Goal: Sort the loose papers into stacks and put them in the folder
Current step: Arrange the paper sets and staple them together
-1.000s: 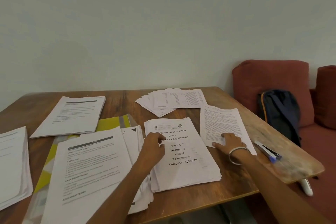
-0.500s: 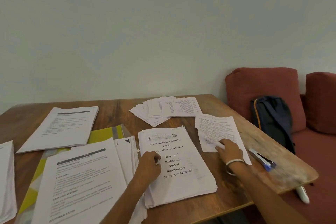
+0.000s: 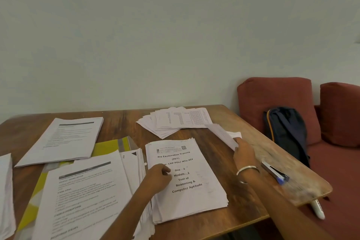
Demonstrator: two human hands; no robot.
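Bare table (image 3: 124,122) between paper stacks (image 3: 187,179); stapler (image 3: 274,172) crowds the right edge.

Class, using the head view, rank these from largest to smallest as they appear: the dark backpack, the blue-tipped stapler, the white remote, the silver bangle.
1. Dark backpack
2. Blue-tipped stapler and white remote: too alike to rank, remote partly hidden
3. Silver bangle

Table (image 3: 120,122): grained wood, worn pale at right edge. Paper stacks (image 3: 187,179) matt. Folder (image 3: 111,147) possibly glossy plastic. Sofa (image 3: 276,99) cloth.
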